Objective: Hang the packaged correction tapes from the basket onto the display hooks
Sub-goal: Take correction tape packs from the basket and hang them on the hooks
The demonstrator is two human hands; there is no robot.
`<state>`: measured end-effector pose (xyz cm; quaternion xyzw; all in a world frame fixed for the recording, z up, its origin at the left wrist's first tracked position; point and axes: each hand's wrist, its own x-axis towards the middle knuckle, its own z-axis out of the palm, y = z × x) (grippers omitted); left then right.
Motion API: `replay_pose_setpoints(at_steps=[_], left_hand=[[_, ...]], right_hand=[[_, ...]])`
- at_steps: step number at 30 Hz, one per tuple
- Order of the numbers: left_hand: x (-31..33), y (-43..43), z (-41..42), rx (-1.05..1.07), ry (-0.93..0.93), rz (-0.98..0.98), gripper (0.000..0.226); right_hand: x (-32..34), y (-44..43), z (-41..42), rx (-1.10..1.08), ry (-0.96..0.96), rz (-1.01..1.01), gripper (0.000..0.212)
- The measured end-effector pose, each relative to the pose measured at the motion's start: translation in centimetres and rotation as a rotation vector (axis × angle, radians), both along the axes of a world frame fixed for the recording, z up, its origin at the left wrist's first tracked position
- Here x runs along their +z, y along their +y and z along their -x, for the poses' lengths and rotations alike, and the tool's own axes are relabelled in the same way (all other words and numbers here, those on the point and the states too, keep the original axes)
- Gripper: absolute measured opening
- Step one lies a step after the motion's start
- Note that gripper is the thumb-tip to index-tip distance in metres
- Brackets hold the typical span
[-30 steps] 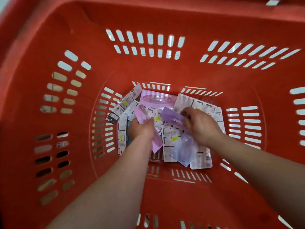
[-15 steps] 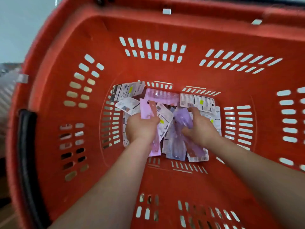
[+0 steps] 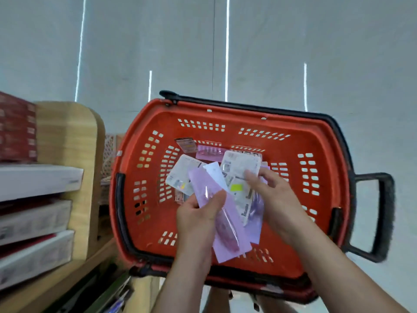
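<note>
Grey floor (image 3: 293, 41) beyond both grips. Wooden shelf unit (image 3: 74, 136) left of left grip, flat boxes (image 3: 33, 220) stacked on it. Red basket (image 3: 146, 233) beneath grips, black handle (image 3: 383, 218) out past right grip. Left grip (image 3: 198, 218) clenched on lilac packaged correction tape (image 3: 225, 227), thumb across clear blister. Right grip (image 3: 277, 199) grasping fanned white-backed packages (image 3: 241, 177), which touch lilac one. More packages (image 3: 187, 145) loose on basket bottom, beyond fingertips.

A red slotted basket (image 3: 237, 116) holds loose packaged correction tapes (image 3: 208, 152) on its bottom, over a glossy grey floor (image 3: 293, 53). Left, a wooden shelf (image 3: 67, 136) carries stacked flat boxes (image 3: 33, 218).
</note>
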<state>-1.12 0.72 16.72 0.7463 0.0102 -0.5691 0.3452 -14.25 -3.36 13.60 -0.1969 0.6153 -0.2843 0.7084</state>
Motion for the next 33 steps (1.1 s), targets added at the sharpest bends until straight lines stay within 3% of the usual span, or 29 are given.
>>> replay_pose_setpoints(at_steps=[5,7,9,11,13,16,19,23,26,30,33], left_hand=[[8.6,0.0,1.2,-0.057,-0.131,0.11,0.017],[12.0,-0.2,1.0,-0.035,-0.256,0.141,0.023],[15.6,-0.2,0.4,-0.159,-0.437,0.214,0.024],[19.7,0.4,0.0,-0.588,-0.771,0.314,0.013],[23.5,1.5,-0.1,-1.087,-1.113,0.423,0.023],[29.7,2.8,1.5,-1.519,-1.241,0.337,0.034],[36.0,2.9,3.3,-1.741,-1.372,0.195,0.036],[41.4,3.7,3.4,-1.792,-1.577,0.078,0.022],[43.3,5.8,3.7,-1.859,-1.68,0.093,0.006],[45.7,7.9,4.5,-1.917,-1.821,0.105,0.013],[48.1,8.8,3.7,-1.8,-1.908,0.116,0.021]], right_hand=[[8.3,-0.4,1.1,0.009,0.2,0.127,0.021],[11.6,-0.7,2.2,0.02,0.266,0.173,0.023],[15.0,-1.3,3.2,0.064,0.281,0.222,0.024],[18.6,-1.7,4.2,0.095,0.251,0.253,0.025],[22.5,-2.0,4.8,0.119,0.219,0.304,0.026],[27.7,-1.8,5.2,0.163,0.185,0.352,0.028],[31.8,-0.7,5.3,0.113,0.121,0.336,0.03],[36.2,0.3,6.1,0.011,0.025,0.314,0.026],[39.1,0.6,6.2,0.059,-0.031,0.333,0.024],[42.9,1.9,4.6,0.163,-0.122,0.388,0.023],[44.9,2.8,3.2,0.187,-0.196,0.418,0.024]])
